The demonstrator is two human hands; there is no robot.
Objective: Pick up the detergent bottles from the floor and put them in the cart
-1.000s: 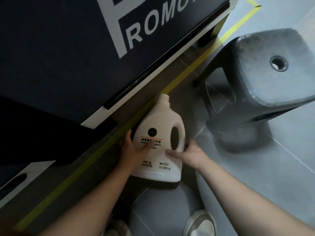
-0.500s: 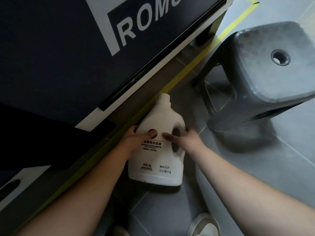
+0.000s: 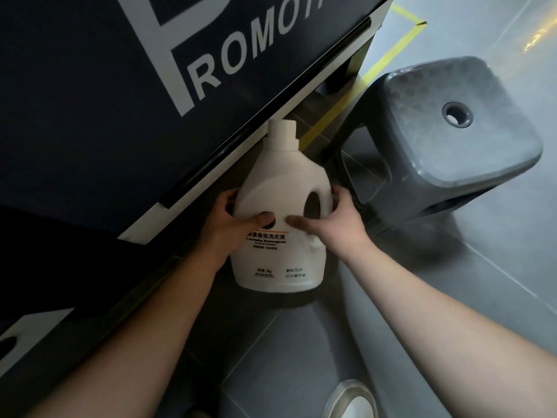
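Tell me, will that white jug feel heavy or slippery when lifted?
Probably heavy: the detergent bottle is large and its label reads 3kg. The smooth plastic may be slippery, perhaps why the left hand and right hand both grip its sides. It looks stiff, unlikely to sag.

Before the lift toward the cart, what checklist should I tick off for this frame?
1. Left hand grips the side of the detergent bottle: ok.
2. Right hand grips its handle side: ok.
3. Cap on the neck: ok.
4. Space to the right: not ok, grey stool stands close.
5. Bottle base off the floor: cannot tell.
6. Cart in view: cannot tell; only a dark panel shows.
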